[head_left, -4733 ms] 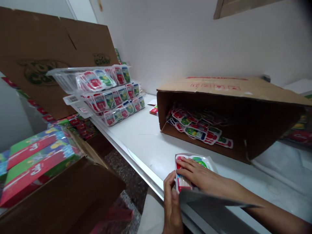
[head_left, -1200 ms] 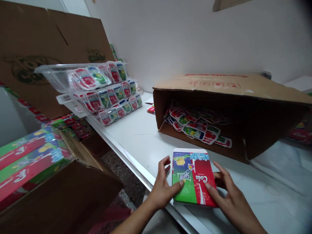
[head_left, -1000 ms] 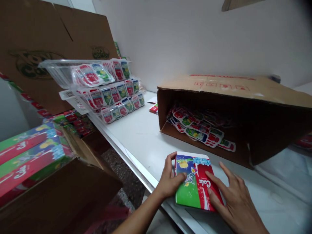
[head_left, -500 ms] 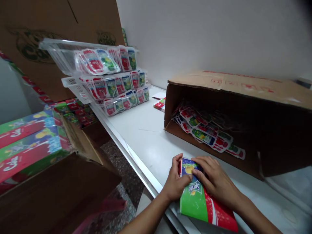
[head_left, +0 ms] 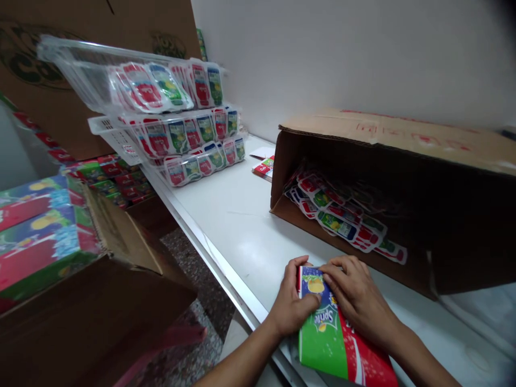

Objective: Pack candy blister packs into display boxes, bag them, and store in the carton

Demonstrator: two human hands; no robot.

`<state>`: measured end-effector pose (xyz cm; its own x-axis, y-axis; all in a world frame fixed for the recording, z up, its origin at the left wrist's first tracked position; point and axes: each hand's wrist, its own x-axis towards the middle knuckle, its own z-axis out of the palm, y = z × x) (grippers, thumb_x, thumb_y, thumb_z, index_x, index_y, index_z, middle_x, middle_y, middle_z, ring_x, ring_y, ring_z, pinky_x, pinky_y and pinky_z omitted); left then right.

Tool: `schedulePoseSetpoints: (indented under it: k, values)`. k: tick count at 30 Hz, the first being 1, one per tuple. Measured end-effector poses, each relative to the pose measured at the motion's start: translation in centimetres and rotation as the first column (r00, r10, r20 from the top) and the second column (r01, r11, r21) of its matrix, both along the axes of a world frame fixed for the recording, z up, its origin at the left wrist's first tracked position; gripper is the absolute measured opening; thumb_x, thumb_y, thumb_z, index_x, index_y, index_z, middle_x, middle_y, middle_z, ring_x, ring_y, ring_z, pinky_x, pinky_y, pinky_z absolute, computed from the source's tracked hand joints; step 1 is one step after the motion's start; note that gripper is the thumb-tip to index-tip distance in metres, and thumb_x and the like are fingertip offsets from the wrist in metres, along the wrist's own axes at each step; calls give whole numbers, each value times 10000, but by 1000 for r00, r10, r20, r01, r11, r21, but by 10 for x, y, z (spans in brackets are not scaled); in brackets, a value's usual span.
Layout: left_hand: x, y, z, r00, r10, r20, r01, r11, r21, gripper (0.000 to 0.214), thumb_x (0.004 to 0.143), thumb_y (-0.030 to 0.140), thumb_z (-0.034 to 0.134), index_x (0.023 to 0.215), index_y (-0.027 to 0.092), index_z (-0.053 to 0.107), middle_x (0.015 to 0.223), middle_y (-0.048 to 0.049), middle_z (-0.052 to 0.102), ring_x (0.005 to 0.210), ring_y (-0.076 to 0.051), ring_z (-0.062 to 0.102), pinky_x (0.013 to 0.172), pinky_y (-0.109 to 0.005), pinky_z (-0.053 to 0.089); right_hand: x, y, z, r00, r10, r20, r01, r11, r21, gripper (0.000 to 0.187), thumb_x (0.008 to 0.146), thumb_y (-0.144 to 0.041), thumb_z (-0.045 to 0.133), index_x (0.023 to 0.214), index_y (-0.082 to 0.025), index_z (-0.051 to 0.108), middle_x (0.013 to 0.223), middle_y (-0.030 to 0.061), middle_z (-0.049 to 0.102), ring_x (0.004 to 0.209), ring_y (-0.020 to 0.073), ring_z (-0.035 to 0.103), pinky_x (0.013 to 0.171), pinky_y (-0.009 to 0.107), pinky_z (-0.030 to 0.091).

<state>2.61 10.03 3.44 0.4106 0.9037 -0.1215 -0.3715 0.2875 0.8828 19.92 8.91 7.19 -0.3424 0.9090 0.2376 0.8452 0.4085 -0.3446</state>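
A flat printed carton (head_left: 324, 346), green and blue with a Sprite logo on one half and red on the other, lies near the table's front edge. My left hand (head_left: 296, 301) grips its left side, thumb on top and fingers behind the far edge. My right hand (head_left: 357, 290) is laid over the carton's far right part, fingers bent round its far edge. Just beyond is a cardboard box (head_left: 314, 228) on its side, holding a heap of bottle-shaped cutouts (head_left: 338, 223) in red, green and blue.
Clear plastic trays (head_left: 133, 129) of can-shaped cutouts stand stacked at the back left of the white table (head_left: 226, 220). Small printed packs (head_left: 264, 166) lie behind the box. Left of the table, an open carton (head_left: 133, 242) holds larger printed boxes (head_left: 40, 231).
My right fingers have drawn in a little at the carton's far edge, and the thumb has slid off the lemon picture to the right. The view has shifted slightly.
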Motion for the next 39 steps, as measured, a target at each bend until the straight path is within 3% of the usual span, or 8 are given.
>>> schedulePoseSetpoints:
  k: [7,13,16,24,28,32,35,39]
  values:
    - [5,15,4,993,-27,-112,25,999,-20,437,779,489,688,1016,131,609,808,-33,649,665,-136,584,668,-260,463,5,-4,-4,998,-5,-60,5,1000,-4,266,973,-299,434,1175,-250,600,1056,79,610,998,229,551,880,421,439]
    - [4,13,6,995,-41,-95,30,993,-119,519,717,534,736,1040,154,593,745,-17,668,607,-140,596,613,-257,474,27,-26,-19,877,-373,-302,371,926,-66,279,957,-398,448,1047,-246,665,1128,76,624,1068,238,577,894,381,489]
    - [5,14,7,995,-37,-96,25,992,-124,520,705,527,749,1033,155,593,745,-16,672,603,-135,595,606,-250,470,30,-29,-22,861,-370,-349,356,928,-107,282,958,-403,441,990,-239,667,1072,71,644,1017,230,603,883,367,491]
    - [4,14,7,992,-44,-116,30,992,-121,513,720,518,742,1052,161,583,754,-15,675,611,-129,589,597,-239,463,23,-27,-16,897,-283,-340,315,948,40,208,964,-323,449,944,-225,631,959,69,651,964,240,579,867,408,453]
    - [4,16,8,992,-38,-121,22,991,-133,488,709,496,752,1022,151,607,726,-16,681,590,-126,592,586,-234,458,23,-24,-17,886,-327,-329,340,940,-19,232,955,-357,450,912,-237,645,960,67,648,980,255,573,911,450,422]
    - [4,24,14,992,-58,-116,31,974,-225,401,670,393,775,953,131,662,697,-37,703,576,-136,610,584,-238,456,22,-20,-20,704,-535,-467,394,842,-370,310,891,-512,504,985,-240,618,999,70,673,920,269,640,719,381,525]
    - [6,29,16,988,-81,-134,39,958,-285,374,631,354,782,896,101,709,657,-56,708,560,-147,611,584,-252,463,19,-18,-22,486,-690,-537,232,694,-682,401,820,-596,558,1012,-244,580,797,31,719,635,245,681,510,322,510]
    - [10,30,12,983,-81,-166,37,967,-251,489,603,468,820,892,85,723,702,-89,727,599,-180,634,612,-285,482,15,-13,-21,349,-732,-585,137,657,-741,459,742,-592,647,1032,-239,601,684,12,721,581,254,686,520,331,516]
